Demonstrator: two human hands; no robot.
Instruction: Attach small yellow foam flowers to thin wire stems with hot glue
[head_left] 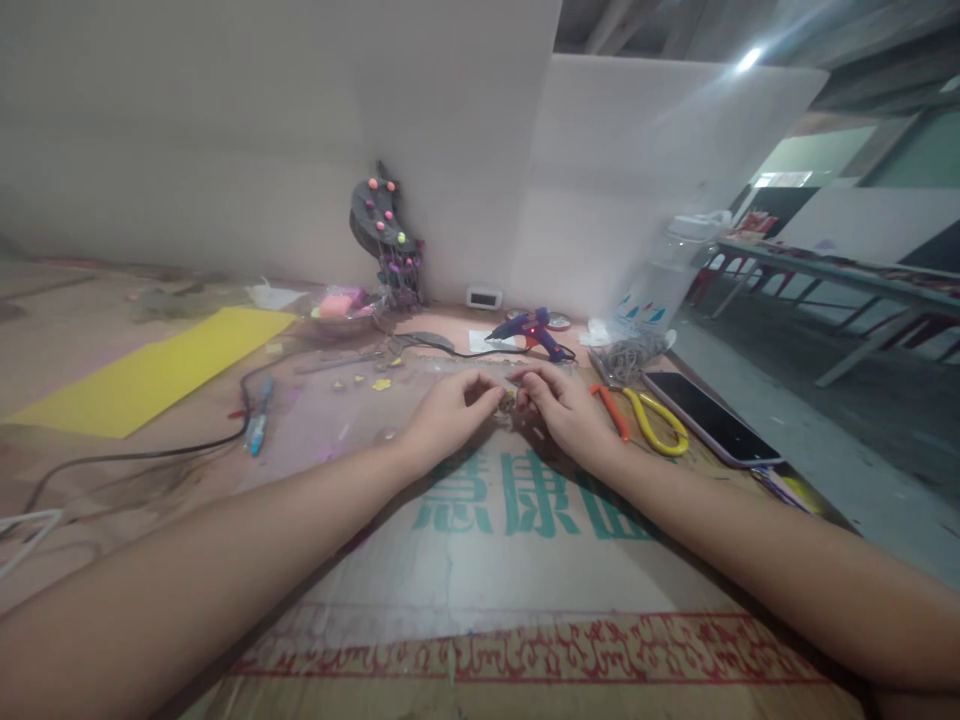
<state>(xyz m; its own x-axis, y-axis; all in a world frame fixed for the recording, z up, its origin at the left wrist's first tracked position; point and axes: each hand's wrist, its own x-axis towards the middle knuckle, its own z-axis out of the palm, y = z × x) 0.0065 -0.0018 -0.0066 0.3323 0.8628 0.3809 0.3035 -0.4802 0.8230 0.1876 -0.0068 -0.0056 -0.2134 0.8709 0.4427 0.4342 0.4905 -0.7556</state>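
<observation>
My left hand (455, 412) and my right hand (568, 408) meet over the middle of the table, fingertips close together. A small yellowish-brown piece (508, 403) shows between them, too small and blurred for its kind to be told. The left thumb and forefinger are pinched against its left side. On the other side, my right fingers are also closed in a pinch; whatever is between them is partly hidden. Left of the hands lies a small yellow flower shape (382, 384), with yellow scraps beside it. Pliers with orange and yellow handles (657, 424) lie by my right wrist.
A purple glue gun (531, 330) stands behind the hands. Further back is a grey crescent ornament (373, 215) with coloured balls. A yellow sheet (161, 375) and a blue pen (260, 418) lie left; a phone (712, 415) and a clear bottle (664, 275) are right.
</observation>
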